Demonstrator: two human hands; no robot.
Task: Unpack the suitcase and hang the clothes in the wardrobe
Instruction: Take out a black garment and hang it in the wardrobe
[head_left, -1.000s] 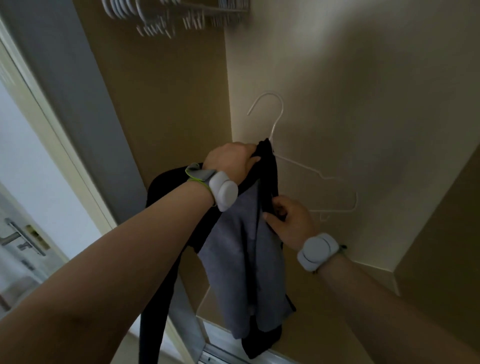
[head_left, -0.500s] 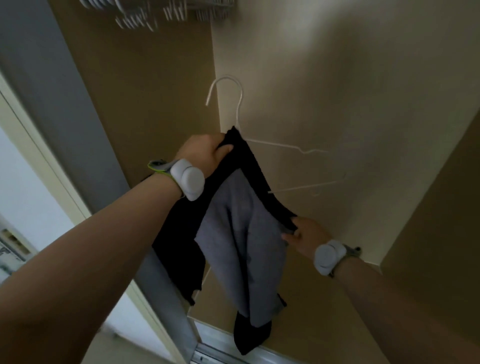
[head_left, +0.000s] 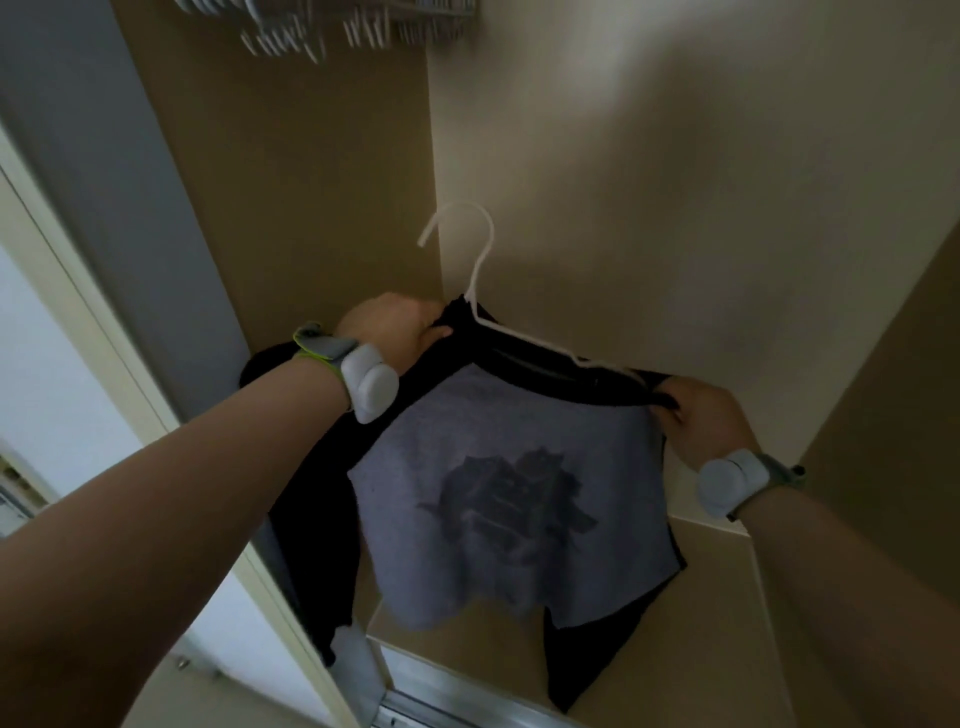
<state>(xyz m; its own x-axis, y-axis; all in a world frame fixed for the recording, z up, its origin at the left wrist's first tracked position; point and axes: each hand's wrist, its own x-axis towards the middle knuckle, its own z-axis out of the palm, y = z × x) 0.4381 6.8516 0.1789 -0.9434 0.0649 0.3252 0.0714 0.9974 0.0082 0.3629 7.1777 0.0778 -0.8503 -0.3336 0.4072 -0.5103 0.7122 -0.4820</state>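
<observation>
A grey T-shirt with black sleeves, a black collar and a dark print is spread out in front of the open wardrobe. A white wire hanger sits inside its neck, hook pointing up. My left hand grips the left shoulder of the shirt at the base of the hook. My right hand pinches the black right shoulder over the hanger's end. One black sleeve hangs down at the left, under my left forearm.
Several white hangers hang from a rail at the top of the wardrobe. The wardrobe's beige back wall and brown side panel enclose the space. A sliding-door track runs along the bottom; a grey door frame stands at the left.
The shirt was bunched and hanging folded; my right hand has pulled its right shoulder outward over the hanger, so the shirt is spread flat with its print showing.
</observation>
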